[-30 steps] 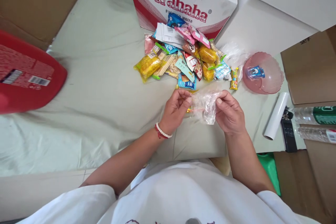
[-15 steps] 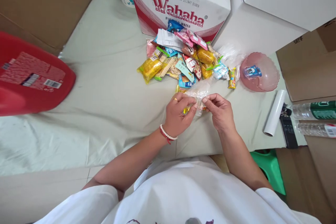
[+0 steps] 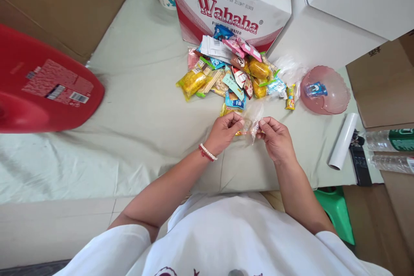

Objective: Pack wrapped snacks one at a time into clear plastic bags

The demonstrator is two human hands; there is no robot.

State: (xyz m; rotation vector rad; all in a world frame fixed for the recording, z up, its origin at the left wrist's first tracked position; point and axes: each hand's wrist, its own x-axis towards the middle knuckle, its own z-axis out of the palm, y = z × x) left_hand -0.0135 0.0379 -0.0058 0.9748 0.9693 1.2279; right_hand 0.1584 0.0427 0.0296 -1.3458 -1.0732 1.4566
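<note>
Between my two hands is a thin clear plastic bag point(image 3: 253, 114). My right hand point(image 3: 274, 138) pinches its bunched edge between thumb and fingers. My left hand point(image 3: 225, 131), with a beaded bracelet at the wrist, is closed in a pinch at the bag's left side. Part of a small yellow and orange wrapper shows between the hands, under or behind the film; I cannot tell whether it is inside. Just beyond lies a heap of packaged snacks point(image 3: 211, 81), with yellow-wrapped pieces, pink and blue packets and white sachets.
A Wahaha carton point(image 3: 200, 26) stands behind the heap. To the right are a pink bowl point(image 3: 336, 95) holding a blue packet, a white roll point(image 3: 343, 140), a black object point(image 3: 360, 166) and plastic bottles point(image 3: 377, 141). A red container point(image 3: 74, 116) is at left, a green stool point(image 3: 339, 215) below.
My hands have drawn slightly apart, and the left hand's fingers have shifted along the bag. The whole view has shifted a little, so things sit further right.
</note>
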